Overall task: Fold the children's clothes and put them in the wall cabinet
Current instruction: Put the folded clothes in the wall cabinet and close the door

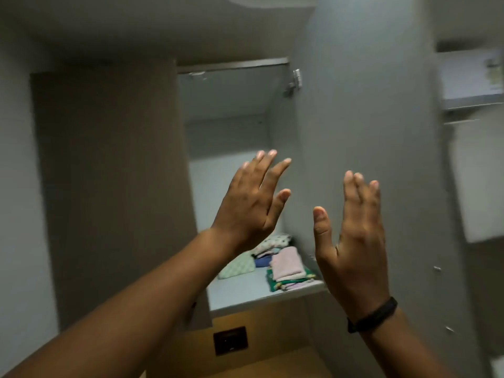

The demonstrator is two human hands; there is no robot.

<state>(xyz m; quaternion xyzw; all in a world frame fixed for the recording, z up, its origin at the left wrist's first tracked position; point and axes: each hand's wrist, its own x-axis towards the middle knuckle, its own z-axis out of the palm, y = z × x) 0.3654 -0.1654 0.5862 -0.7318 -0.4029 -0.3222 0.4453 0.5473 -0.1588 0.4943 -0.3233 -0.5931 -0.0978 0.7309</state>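
The wall cabinet (pixel 229 132) fills the middle of the view, a pale grey compartment standing open, with its door (pixel 362 132) swung out to the right and a metal hinge (pixel 296 80) showing near the top of that door's inner edge. To the left a closed brownish door panel (pixel 109 186) covers the neighbouring section. Below the open compartment runs a wooden panel with a dark switch plate (pixel 230 340) set in it.

Both bare forearms reach up in front of the cabinet. The left hand (pixel 252 205) is raised before the opening, fingers straight and slightly spread, holding nothing. The right hand (pixel 354 241) is up beside it, in front of the door's edge, fingers straight and close together, thumb out, also holding nothing; whether it touches the door cannot be told. A black wristband (pixel 373 315) circles the right wrist.

The folded children's clothes (pixel 281 263) lie on the cabinet shelf (pixel 245 290) toward its right side: a pink piece on top of a green-edged stack, with a mint quilted piece to the left and spotted and blue pieces behind.
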